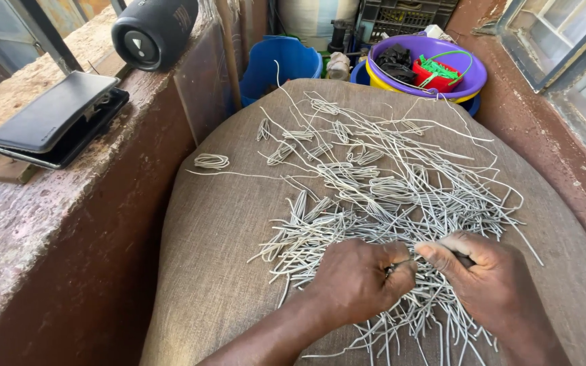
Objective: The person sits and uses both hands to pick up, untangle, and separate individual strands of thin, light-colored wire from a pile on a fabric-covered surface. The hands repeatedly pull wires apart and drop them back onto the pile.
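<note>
1. While your left hand (357,281) is curled into a loose fist, fingers pressed together around a bunch of thin pale grey wire strands (388,196), your right hand (486,274) pinches the same bunch between thumb and forefinger.
2. Those strands lie scattered all over the brown burlap sack (225,224), right under your hands.
3. They look light and springy, so probably bendy but poky at the tips. Grab mid-length, not the ends.
4. Up top, a purple plastic basin (473,74) holds a small red bucket with a green handle (437,73) plus dark stuff I can't make out.
5. A blue plastic bucket (279,64) sits beside it, contents hidden.
</note>
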